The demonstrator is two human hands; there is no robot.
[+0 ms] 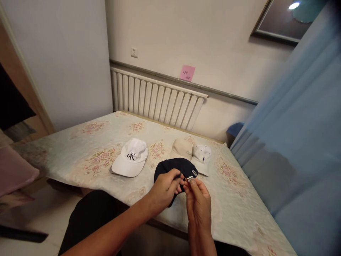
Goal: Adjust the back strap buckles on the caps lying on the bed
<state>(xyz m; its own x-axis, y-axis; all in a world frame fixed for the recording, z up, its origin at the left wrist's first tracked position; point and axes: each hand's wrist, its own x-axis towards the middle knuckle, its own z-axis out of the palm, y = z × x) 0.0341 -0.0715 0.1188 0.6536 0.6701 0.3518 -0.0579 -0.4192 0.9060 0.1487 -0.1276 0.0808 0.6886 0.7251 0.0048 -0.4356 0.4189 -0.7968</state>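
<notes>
A dark navy cap (173,165) is held up over the near edge of the bed, its back turned partly to me. My left hand (165,186) is closed on the cap's strap side, fingers bent together. The fingers of my right hand (199,199) pinch a small shiny metal buckle (190,178) by the strap. The strap itself is mostly hidden by my fingers. Just behind the navy cap lies a beige cap (182,147), with a white cap with a small dark logo (202,156) beside it. Farther left rests a white cap with black letters (131,156).
A flowered cover (144,192) spreads over the bed. Behind it are a white radiator (160,101) and a wall with a pink note (187,73). A blue curtain (298,142) hangs along the right side. Pink cloth (16,170) shows at the left edge.
</notes>
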